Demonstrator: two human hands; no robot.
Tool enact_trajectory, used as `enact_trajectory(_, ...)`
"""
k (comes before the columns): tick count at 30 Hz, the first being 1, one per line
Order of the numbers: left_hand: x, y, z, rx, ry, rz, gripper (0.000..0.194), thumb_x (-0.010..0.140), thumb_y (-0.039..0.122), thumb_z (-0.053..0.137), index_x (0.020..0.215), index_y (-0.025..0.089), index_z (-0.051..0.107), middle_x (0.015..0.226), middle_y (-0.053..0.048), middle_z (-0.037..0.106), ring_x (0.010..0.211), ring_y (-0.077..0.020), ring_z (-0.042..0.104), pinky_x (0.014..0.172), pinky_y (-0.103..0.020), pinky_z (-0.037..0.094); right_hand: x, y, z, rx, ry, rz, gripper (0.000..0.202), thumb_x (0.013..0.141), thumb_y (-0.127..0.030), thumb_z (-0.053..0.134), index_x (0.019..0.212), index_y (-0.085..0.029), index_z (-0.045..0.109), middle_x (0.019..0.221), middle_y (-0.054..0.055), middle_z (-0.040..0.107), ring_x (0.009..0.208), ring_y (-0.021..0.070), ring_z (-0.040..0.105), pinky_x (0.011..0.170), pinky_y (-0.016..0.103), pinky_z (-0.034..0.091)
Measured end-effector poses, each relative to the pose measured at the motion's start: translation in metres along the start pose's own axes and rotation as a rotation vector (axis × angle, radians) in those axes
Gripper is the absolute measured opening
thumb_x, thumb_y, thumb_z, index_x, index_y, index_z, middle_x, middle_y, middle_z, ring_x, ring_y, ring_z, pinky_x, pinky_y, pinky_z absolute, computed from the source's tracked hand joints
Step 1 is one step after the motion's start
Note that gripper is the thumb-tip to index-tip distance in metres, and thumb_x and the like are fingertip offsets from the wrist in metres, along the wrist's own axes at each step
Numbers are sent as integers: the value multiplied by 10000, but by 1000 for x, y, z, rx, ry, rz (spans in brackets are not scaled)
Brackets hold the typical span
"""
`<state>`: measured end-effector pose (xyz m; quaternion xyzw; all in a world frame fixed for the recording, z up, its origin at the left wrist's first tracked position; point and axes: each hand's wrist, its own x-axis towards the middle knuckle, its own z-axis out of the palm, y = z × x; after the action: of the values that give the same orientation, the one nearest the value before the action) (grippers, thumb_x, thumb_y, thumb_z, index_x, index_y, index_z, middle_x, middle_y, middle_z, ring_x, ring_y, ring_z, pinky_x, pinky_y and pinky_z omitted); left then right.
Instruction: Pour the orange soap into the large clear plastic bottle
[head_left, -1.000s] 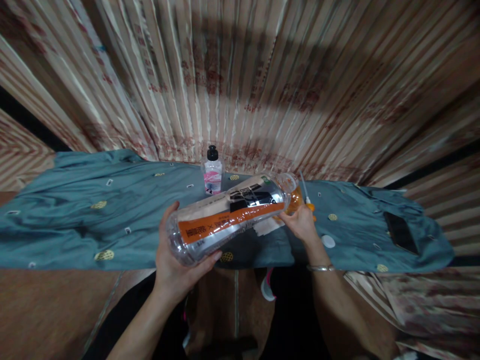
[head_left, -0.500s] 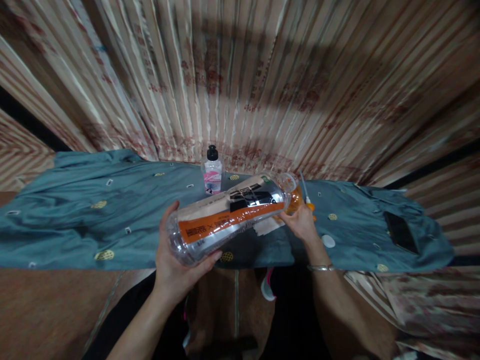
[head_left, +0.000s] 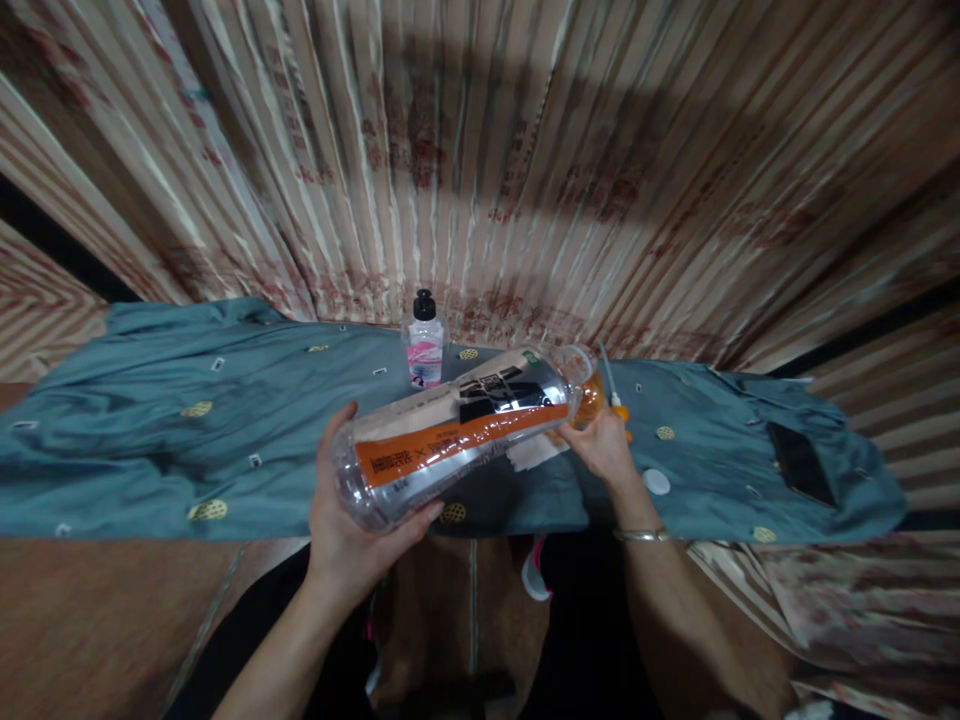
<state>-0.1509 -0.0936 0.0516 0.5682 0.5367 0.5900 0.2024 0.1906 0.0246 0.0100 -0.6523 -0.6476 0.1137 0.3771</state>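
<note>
My left hand (head_left: 345, 535) is wrapped round the base of a large clear plastic bottle (head_left: 465, 430) with an orange, white and black label. The bottle lies tilted in the air, its uncapped neck pointing right and slightly up. Close under that neck, my right hand (head_left: 604, 447) is closed round a small translucent orange bottle (head_left: 590, 400), mostly hidden by the large one. A spray head (head_left: 620, 412) with an orange part and a white tube lies just beyond the right hand. The right fingertips are hidden.
A bottle with a black cap and pink label (head_left: 425, 350) stands at the back of the teal cloth (head_left: 150, 440). White paper (head_left: 536, 454) lies beneath the bottles. To the right are a white cap (head_left: 657, 482) and a black phone (head_left: 800, 464). A striped curtain (head_left: 480, 180) hangs behind.
</note>
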Motion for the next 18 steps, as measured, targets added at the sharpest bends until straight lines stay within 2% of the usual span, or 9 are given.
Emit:
enact_trajectory(3,-1,-3,-3,49,-61,23,1096,674,376,1041,1624,316,498,1306,-77,786,1130,-350,832,965,-540,747,0,2,1,-1,2,-11,741,795,-750,731,1269,-182,689,1100,183,866,1020,413,851,924,547,692)
enact_trajectory(6,-3,-8,-7,102,-63,61,1112,714,355,1018,1670,310,452,1381,-82,766,1184,-352,821,998,-533,738,1,4,2,-5,7,-21,757,790,-763,743,1271,-181,689,1099,182,867,1019,414,849,928,554,690)
enact_trajectory(11,-3,-11,-8,99,-94,126,1146,763,342,992,1729,335,375,1331,-62,790,1123,-328,835,947,-504,749,0,4,3,15,14,-30,739,792,-772,759,1243,-190,706,1087,181,871,1009,415,846,917,547,687)
enact_trajectory(18,-2,-5,-3,111,-23,130,1140,700,476,1030,1680,315,472,1357,-81,771,1132,-335,824,943,-507,741,0,4,1,9,12,-40,729,806,-771,751,1229,-177,722,1105,185,871,1012,411,846,908,538,685)
